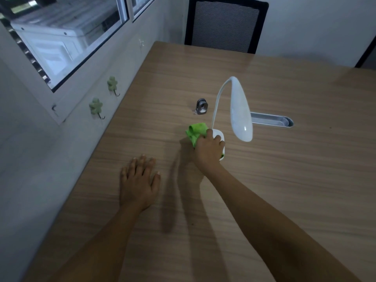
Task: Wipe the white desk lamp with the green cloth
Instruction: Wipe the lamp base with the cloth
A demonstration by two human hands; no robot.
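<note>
The white desk lamp [240,110] stands near the middle of the wooden desk [284,169], its neck arching up and its long head drooping toward me. My right hand [209,151] is shut on the green cloth [196,132] and presses it onto the lamp's base, which is mostly hidden under the hand. A bunch of the cloth sticks out to the left of my fingers. My left hand [138,182] lies flat on the desk, palm down, fingers apart, holding nothing, to the left of the lamp.
A small grey metal object [201,106] stands just behind the lamp's base. A grey cable slot [272,120] is set into the desk at the right. A black mesh chair [225,25] sits at the far edge. The wall with green hooks [95,106] runs along the left.
</note>
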